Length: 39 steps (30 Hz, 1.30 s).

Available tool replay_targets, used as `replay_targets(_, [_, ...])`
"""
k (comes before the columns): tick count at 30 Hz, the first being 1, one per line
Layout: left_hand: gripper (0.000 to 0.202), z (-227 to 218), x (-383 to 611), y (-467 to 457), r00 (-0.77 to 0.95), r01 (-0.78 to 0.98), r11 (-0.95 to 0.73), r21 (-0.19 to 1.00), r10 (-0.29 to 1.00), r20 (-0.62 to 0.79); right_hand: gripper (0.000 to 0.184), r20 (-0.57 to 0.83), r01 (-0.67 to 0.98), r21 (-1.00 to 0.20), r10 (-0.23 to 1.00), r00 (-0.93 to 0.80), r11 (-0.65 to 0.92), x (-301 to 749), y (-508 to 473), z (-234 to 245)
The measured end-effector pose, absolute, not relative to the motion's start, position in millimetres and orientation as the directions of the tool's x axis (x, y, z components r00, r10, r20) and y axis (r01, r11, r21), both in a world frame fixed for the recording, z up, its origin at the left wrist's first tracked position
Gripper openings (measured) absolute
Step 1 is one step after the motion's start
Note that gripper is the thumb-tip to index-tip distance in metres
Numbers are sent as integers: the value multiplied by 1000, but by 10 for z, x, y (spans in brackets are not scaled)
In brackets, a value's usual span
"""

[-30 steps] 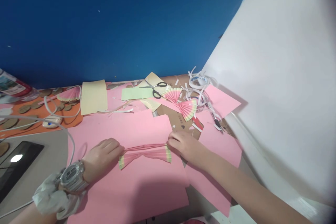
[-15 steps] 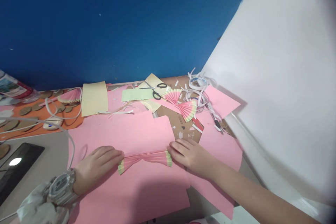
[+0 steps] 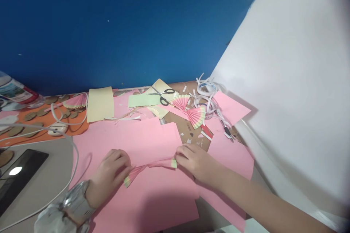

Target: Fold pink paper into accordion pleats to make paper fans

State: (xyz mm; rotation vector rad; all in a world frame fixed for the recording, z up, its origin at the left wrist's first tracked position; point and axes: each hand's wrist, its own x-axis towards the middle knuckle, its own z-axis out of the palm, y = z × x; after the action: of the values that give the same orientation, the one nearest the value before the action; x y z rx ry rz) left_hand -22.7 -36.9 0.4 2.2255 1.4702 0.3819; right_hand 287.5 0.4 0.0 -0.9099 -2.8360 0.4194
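A pleated pink paper fan with yellow-green ends lies across the pink sheets in front of me. My left hand, with curled fingers, pinches its left part; the left tip sticks out below the fingers and hangs lower. My right hand has its fingers closed at the right end, partly covering it. Between the hands the fan looks narrow and pressed together at its middle. A watch and a white scrunchie sit on my left wrist.
Behind lie scissors, a finished-looking pleated bow, a green strip, a yellow sheet and a tape roll. A pen lies to the right. A phone, a cable and a bottle are left.
My left hand has curled its fingers and turned onto the fan's left part. The fan's right end has narrowed, and its left tip has tilted down. My right hand stays nearly in place.
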Motion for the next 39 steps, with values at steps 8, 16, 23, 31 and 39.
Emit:
replay_targets(8, [14, -10, -199, -280, 416, 776, -348, 527, 909, -12, 27, 17, 494, -609, 633, -774, 620, 2824, 144, 194])
replay_targets(16, [20, -83, -208, -393, 398, 802, -372, 468, 916, 47, 12, -111, 662, -534, 732, -672, 526, 2470, 50, 191])
replay_targets(23, [22, -4, -207, -518, 413, 800, -356, 482, 911, -12, 7, -161, 744, -499, 796, -583, 445, 2480, -53, 111])
replay_targets(31, [17, 128, -68, -404, 424, 765, -253, 592, 890, -167, 7, -151, 739, -525, 808, -570, 423, 2485, -48, 155])
replay_targets(39, [15, 189, -40, -285, 415, 747, -182, 640, 879, -235, 10, -130, 723, -535, 803, -581, 437, 2529, -48, 173])
